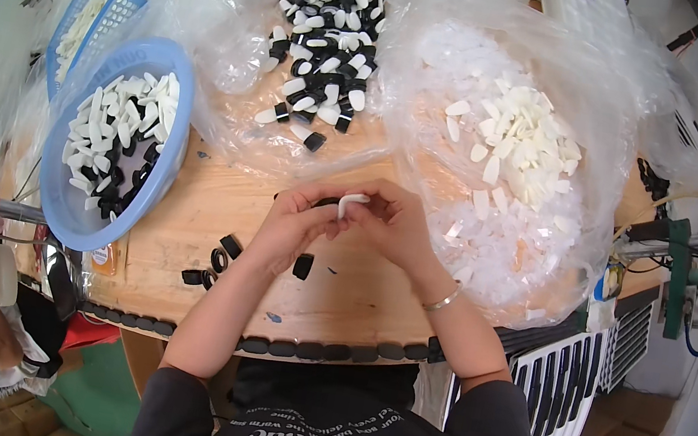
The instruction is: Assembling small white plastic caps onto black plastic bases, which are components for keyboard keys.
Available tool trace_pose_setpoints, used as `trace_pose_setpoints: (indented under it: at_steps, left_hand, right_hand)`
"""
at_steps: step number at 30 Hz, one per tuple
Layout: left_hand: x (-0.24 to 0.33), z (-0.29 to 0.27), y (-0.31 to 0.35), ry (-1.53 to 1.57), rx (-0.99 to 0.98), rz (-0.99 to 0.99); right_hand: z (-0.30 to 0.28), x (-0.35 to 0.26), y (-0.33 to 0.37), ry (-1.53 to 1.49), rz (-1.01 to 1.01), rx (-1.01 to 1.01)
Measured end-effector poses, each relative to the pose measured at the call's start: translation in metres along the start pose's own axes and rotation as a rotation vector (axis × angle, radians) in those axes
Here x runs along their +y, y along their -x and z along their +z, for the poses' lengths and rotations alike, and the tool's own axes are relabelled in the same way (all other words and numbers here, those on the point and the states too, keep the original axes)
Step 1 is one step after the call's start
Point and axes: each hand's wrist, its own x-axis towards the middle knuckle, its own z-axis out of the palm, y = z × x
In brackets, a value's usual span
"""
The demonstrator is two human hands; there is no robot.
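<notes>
In front of me, over the wooden table, my two hands meet around a small curved white plastic piece. My right hand pinches it between thumb and fingers. Against its lower end press the closed fingers of my left hand; a bit of black shows beside them, partly hidden. Several loose black ring-shaped pieces lie left of my left forearm, and one black piece rests just below my hands.
Finished-looking black-and-white pieces lie heaped on clear plastic at the back. At right, white pieces sit on plastic bags. A blue basin of mixed pieces stands left, a blue basket behind it. Padding lines the near edge.
</notes>
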Motion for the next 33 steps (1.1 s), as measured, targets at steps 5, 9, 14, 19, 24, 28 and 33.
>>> trace_pose_setpoints:
  at_steps: [5, 9, 14, 19, 24, 28, 33]
  left_hand:
    - [0.004, 0.001, 0.005, 0.06, -0.098, 0.059]
    - [0.006, 0.0, 0.005, -0.031, -0.063, 0.119]
    - [0.002, 0.006, 0.004, -0.02, -0.046, 0.254]
    - [-0.011, 0.01, 0.002, 0.006, -0.042, 0.348]
    - [-0.014, 0.008, 0.003, -0.018, 0.032, 0.399]
    - [-0.015, 0.014, 0.005, -0.069, 0.009, 0.47]
    - [-0.018, 0.018, 0.007, -0.155, 0.023, 0.586]
  right_hand:
    - [0.002, -0.004, 0.0, 0.077, -0.006, 0.061]
    - [0.001, -0.001, 0.002, 0.038, -0.169, 0.182]
    - [0.002, -0.002, 0.01, -0.007, -0.244, 0.255]
    - [0.013, -0.005, 0.011, -0.166, -0.075, 0.253]
    - [0.011, -0.006, 0.015, -0.079, -0.146, 0.228]
    - [0.01, -0.003, 0.016, -0.129, -0.058, 0.179]
    - [0.003, -0.002, 0.015, -0.007, -0.078, 0.128]
